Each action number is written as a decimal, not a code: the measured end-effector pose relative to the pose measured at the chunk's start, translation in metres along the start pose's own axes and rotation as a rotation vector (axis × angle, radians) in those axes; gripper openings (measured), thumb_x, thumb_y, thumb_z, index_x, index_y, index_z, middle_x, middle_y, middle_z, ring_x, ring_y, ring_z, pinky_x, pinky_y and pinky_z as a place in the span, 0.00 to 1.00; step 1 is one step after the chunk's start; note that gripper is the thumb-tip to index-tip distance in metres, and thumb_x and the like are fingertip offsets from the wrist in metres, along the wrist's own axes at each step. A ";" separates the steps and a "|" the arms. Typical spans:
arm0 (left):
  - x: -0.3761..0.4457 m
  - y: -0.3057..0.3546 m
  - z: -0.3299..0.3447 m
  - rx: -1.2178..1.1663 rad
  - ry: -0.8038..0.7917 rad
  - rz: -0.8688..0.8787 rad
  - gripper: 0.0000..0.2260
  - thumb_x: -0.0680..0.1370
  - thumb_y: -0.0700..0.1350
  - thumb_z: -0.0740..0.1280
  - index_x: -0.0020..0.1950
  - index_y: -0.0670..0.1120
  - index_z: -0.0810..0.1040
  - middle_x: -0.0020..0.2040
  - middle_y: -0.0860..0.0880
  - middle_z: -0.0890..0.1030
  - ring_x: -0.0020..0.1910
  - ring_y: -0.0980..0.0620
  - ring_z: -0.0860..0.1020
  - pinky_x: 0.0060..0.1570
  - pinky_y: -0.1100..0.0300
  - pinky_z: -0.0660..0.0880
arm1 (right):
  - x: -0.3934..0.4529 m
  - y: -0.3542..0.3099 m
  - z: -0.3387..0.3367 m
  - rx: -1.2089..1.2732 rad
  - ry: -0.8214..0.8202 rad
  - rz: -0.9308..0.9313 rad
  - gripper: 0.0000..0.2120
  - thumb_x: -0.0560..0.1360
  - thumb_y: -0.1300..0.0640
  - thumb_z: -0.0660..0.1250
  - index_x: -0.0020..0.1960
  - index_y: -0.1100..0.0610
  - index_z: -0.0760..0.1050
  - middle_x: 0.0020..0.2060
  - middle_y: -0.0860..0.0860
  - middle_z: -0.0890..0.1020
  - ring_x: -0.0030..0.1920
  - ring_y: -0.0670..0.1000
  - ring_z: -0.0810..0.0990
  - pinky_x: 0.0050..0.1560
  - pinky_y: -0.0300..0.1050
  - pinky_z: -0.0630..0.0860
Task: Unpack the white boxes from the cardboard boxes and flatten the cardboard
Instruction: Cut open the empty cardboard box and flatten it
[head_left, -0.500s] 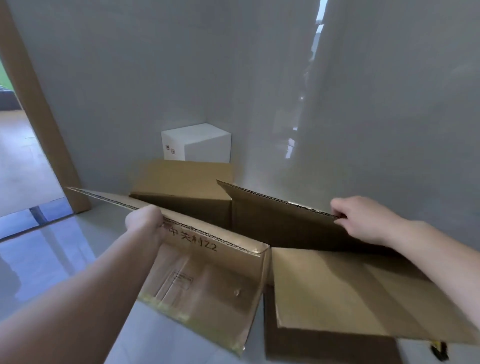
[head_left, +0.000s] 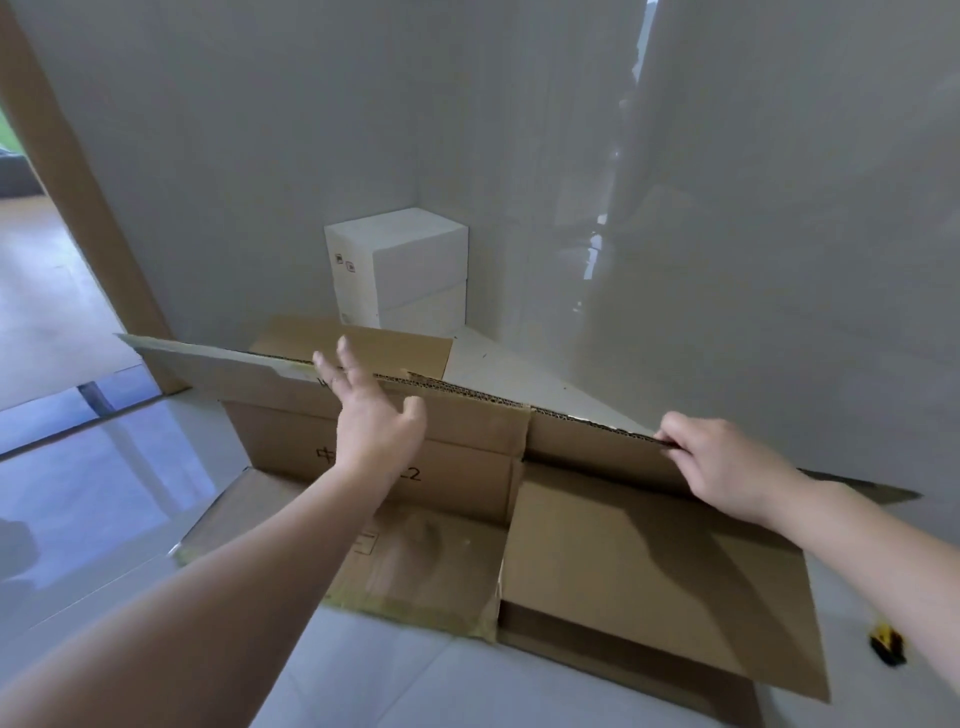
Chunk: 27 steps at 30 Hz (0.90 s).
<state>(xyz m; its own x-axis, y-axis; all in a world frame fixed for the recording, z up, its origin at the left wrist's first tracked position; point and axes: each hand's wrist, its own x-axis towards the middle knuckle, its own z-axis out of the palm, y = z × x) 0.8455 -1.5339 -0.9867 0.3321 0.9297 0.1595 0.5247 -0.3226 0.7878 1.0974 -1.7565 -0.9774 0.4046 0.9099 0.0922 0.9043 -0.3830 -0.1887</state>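
Fingers (head_left: 675, 428) of right hand (head_left: 727, 467) pinching cardboard (head_left: 649, 561) top edge, mid-right, probably to steady it; left hand (head_left: 376, 421) spread open against it, gripping nothing. White boxes (head_left: 397, 273) stacked upper-centre corner.

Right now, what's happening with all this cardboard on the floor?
A person is flattening an opened cardboard box on the tiled floor. The right hand pinches the box's raised top edge, while the left hand is open, fingers spread, at that same edge. Two white boxes, already unpacked, sit stacked in the corner behind another flattened cardboard piece.
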 end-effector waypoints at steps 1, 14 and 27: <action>-0.004 0.002 0.001 0.088 0.006 0.134 0.39 0.74 0.43 0.61 0.78 0.56 0.41 0.77 0.51 0.33 0.41 0.45 0.76 0.42 0.55 0.74 | 0.000 0.000 0.000 0.006 0.027 -0.015 0.01 0.78 0.61 0.61 0.48 0.59 0.71 0.42 0.54 0.80 0.44 0.58 0.76 0.42 0.50 0.71; 0.008 0.021 0.061 0.270 -0.155 0.443 0.10 0.80 0.45 0.63 0.59 0.43 0.75 0.59 0.46 0.71 0.47 0.41 0.76 0.47 0.56 0.71 | -0.044 -0.021 0.071 -0.402 0.366 -0.707 0.24 0.71 0.52 0.70 0.64 0.57 0.70 0.61 0.61 0.70 0.62 0.62 0.72 0.68 0.62 0.65; 0.014 0.014 0.065 0.231 -0.130 0.493 0.10 0.79 0.44 0.64 0.58 0.42 0.78 0.57 0.47 0.73 0.47 0.43 0.76 0.47 0.59 0.70 | -0.034 -0.028 0.102 -0.570 0.242 -0.622 0.25 0.76 0.58 0.53 0.72 0.60 0.60 0.68 0.64 0.62 0.67 0.65 0.64 0.68 0.64 0.58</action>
<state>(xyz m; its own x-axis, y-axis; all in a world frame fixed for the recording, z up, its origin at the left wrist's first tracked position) 0.9083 -1.5369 -1.0125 0.6675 0.6344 0.3899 0.4364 -0.7575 0.4855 1.0443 -1.7599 -1.0751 -0.2248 0.9462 0.2328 0.8746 0.0906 0.4763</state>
